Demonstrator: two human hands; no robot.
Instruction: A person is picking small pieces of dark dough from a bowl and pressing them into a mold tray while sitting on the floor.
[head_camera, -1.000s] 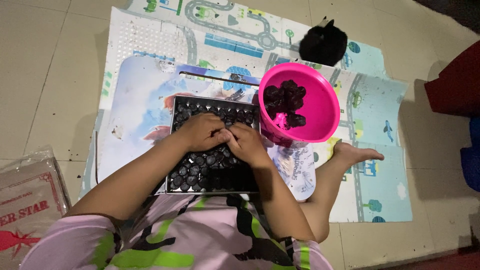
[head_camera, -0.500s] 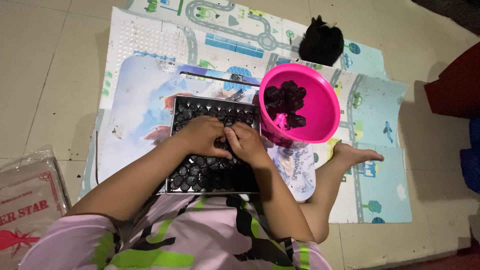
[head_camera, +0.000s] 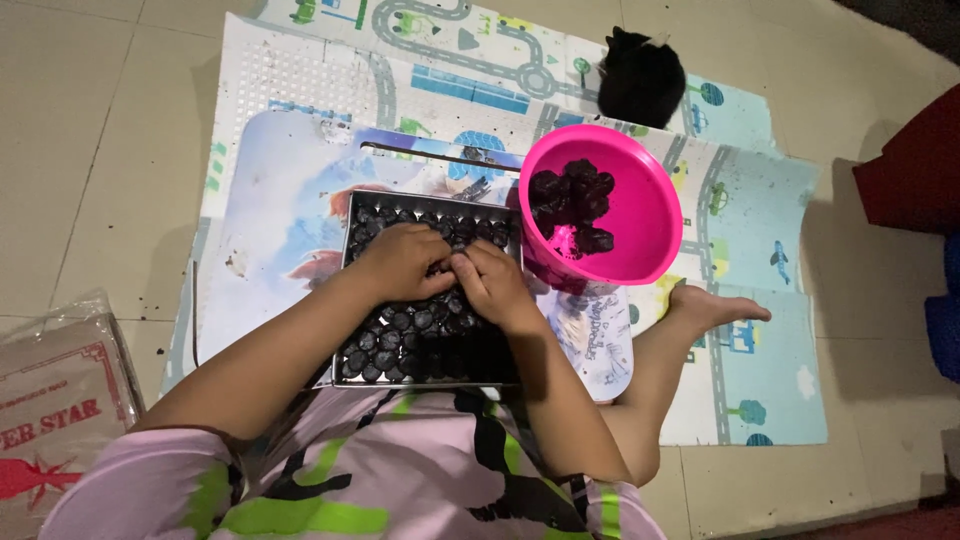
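Observation:
A black cell tray (head_camera: 352, 360) lies on a printed mat in front of me, its round cells filled with dark material. My left hand (head_camera: 402, 262) and my right hand (head_camera: 492, 284) rest side by side on the tray's middle, fingers curled down and touching between them. What the fingertips pinch is hidden. A pink bowl (head_camera: 640, 215) with dark clumps (head_camera: 572, 200) in it stands tilted against the tray's right side, close to my right hand.
A black bag (head_camera: 640, 78) sits at the mat's far edge. My bare foot (head_camera: 715, 308) lies right of the tray. A clear plastic packet (head_camera: 55, 400) rests on the tiled floor at left. Red and blue objects (head_camera: 925, 190) stand at the right edge.
Both hands stay on the tray's middle with only small finger shifts. Bowl and tray have not moved.

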